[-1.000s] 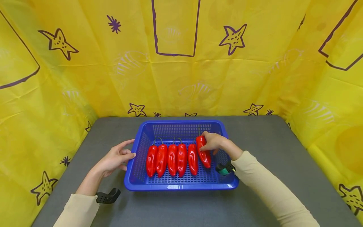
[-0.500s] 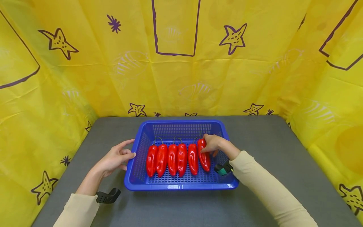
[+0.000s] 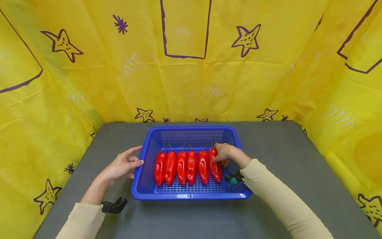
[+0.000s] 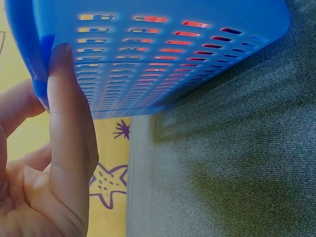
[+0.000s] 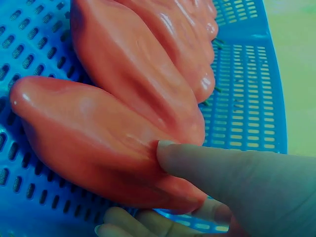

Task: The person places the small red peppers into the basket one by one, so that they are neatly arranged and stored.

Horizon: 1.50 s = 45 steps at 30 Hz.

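Several long red chilli peppers (image 3: 191, 167) lie side by side in a blue perforated plastic basket (image 3: 191, 196), green stems toward the far side. My right hand (image 3: 227, 153) grips the rightmost chilli pepper (image 3: 215, 171) near its stem end. In the right wrist view the thumb (image 5: 197, 160) presses on top of that pepper, and other fingertips show beneath its near side. My left hand (image 3: 119, 167) pinches the basket's left rim. Seen from the left wrist, the thumb (image 4: 66, 113) lies against the outer wall (image 4: 163, 54), with another finger at the rim.
The basket stands on a dark grey cloth-covered table (image 3: 268, 146). Yellow fabric (image 3: 191, 86) with starfish drawings hangs behind the table and along both sides. Black wrist straps (image 3: 114, 206) with camera mounts sit on both wrists.
My right hand has lowered the rightmost pepper and brought it slightly nearer and into line with the row. The left hand stays at the basket rim.
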Each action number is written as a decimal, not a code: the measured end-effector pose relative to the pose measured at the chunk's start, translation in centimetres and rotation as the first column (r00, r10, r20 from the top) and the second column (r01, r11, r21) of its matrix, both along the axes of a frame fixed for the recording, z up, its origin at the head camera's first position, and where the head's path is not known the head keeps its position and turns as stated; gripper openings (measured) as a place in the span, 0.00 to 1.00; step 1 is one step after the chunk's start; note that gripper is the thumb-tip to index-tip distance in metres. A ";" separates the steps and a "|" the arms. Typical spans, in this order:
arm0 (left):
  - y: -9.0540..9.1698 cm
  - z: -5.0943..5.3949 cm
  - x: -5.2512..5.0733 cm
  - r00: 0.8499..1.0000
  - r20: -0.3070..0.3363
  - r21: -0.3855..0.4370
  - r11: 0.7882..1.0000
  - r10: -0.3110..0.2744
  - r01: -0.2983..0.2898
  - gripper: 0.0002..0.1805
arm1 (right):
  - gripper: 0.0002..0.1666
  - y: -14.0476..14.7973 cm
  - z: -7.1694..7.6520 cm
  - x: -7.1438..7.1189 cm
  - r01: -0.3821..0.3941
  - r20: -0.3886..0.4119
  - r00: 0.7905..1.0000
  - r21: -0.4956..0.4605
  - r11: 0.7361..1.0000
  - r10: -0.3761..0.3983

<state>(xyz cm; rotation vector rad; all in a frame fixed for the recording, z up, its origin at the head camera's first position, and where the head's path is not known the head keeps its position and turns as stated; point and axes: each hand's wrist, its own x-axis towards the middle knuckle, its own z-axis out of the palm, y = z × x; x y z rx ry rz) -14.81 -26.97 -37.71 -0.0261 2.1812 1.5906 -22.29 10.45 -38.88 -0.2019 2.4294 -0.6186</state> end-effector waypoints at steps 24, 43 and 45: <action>0.1 -0.1 0.1 1.000 0.005 0.017 1.000 0.013 -0.013 0.41 | 0.30 -0.1 -0.1 0.3 0.017 0.045 0.999 -0.003 1.000 -0.017; 0.0 -0.2 0.1 1.000 -0.028 -0.022 1.000 0.003 -0.004 0.40 | 0.35 1.1 2.5 0.8 -0.046 -0.099 0.994 -0.012 0.999 0.044; 0.0 -0.2 0.1 0.999 -0.051 -0.046 0.999 -0.002 0.000 0.40 | 0.33 1.4 2.9 0.9 -0.058 -0.129 0.990 -0.037 0.998 0.053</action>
